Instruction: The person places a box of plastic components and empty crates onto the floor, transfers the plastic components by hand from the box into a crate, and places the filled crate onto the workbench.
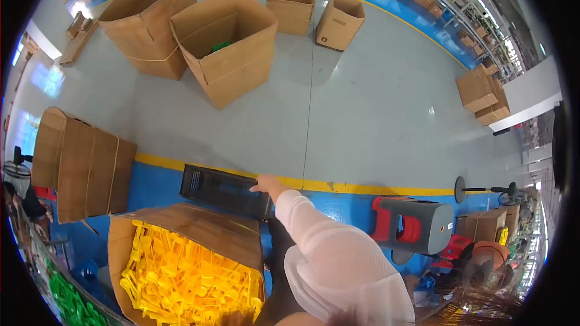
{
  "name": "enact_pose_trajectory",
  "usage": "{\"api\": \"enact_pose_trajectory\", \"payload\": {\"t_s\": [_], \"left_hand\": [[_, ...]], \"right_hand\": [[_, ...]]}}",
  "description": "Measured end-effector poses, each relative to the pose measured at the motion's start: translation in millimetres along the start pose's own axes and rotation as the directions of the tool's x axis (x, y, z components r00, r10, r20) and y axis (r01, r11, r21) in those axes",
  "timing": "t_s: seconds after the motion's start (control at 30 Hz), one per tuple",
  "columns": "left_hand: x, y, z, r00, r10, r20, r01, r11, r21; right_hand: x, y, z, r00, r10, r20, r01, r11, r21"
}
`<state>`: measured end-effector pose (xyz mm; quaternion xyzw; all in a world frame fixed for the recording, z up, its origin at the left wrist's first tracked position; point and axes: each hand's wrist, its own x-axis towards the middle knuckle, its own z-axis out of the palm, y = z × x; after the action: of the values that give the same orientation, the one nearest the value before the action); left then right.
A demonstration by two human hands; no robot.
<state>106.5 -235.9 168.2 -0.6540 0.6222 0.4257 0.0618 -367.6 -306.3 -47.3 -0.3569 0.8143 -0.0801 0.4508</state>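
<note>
My right hand [265,185], at the end of a white sleeve, is at the far right part of a long black plastic crate [208,185]. Its fingers appear closed on the crate's upper rim. The crate stands on the blue floor beside the yellow line, just beyond a large open carton [187,217]. Heaped inside that carton are many yellow plastic parts [187,271]. My left hand is out of view.
Two tall open cartons [241,63] [148,36] stand ahead left, with smaller cartons [291,9] [341,23] beyond. Another carton [90,166] is at left. Right of me is a grey and red plastic stool-like item [417,226]. Green parts [69,296] lie lower left.
</note>
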Motion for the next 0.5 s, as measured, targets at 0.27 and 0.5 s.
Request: {"api": "enact_pose_trajectory", "payload": {"t_s": [0.27, 0.5], "left_hand": [[-22, 34, -27, 0.932, 0.268, -0.245, -0.279, 0.960, -0.012], [-68, 2, -57, 0.886, 0.207, -0.414, -0.358, 0.874, -0.329]], "right_hand": [[-78, -156, -171, 0.985, -0.155, -0.078, 0.173, 0.907, 0.384], [-318, -289, -200, 0.780, -0.606, -0.156, 0.623, 0.731, 0.277]]}}
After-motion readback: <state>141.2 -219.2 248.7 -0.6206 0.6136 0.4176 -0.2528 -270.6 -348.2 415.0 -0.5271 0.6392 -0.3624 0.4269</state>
